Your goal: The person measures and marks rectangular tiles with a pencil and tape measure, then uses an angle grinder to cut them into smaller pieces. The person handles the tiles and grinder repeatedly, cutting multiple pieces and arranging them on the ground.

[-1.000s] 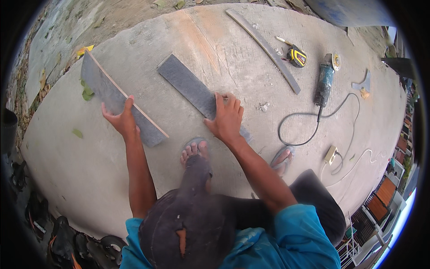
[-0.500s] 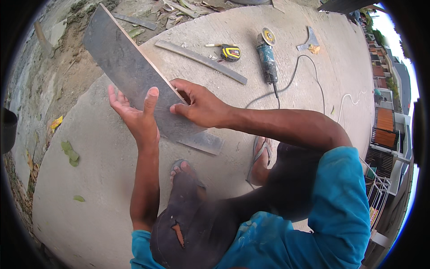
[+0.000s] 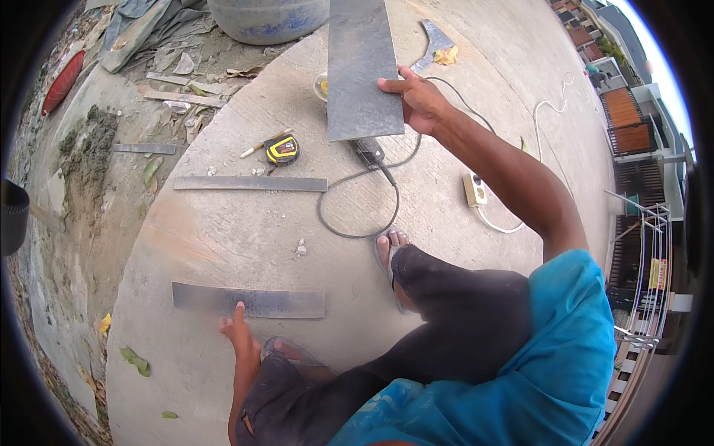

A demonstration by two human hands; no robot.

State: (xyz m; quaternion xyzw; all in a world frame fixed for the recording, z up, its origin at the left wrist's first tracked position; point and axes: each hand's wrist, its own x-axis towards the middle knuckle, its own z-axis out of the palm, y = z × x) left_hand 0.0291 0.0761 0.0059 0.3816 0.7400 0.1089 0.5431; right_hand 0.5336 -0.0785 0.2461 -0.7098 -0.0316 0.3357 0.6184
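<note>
My right hand [image 3: 422,102] grips a dark grey tile slab [image 3: 363,70] by its near right corner, thumb on the face, holding it up off the ground. Close to my left foot, my left hand [image 3: 242,338] pinches the near edge of a narrow tile strip [image 3: 286,303], thumb on top; its other fingers are partly hidden. Behind the slab lies an angle grinder [image 3: 368,154], its body mostly covered and its disc peeking out on the left. Farther off are another grey strip [image 3: 249,183], a yellow-black tape measure [image 3: 282,149] and a pencil-like stick [image 3: 255,147].
The grinder's black cord [image 3: 349,236] loops ahead of my right foot. A white socket block [image 3: 474,190] with a white cable sits to the right. Beyond are a curved tile offcut [image 3: 431,46] and a large blue-grey tub [image 3: 269,21]. Rubble and dirt [image 3: 93,156] border the concrete.
My left hand has left the slab and dropped to the strip near my foot. My right hand has carried the slab forward and to the right. The view has turned.
</note>
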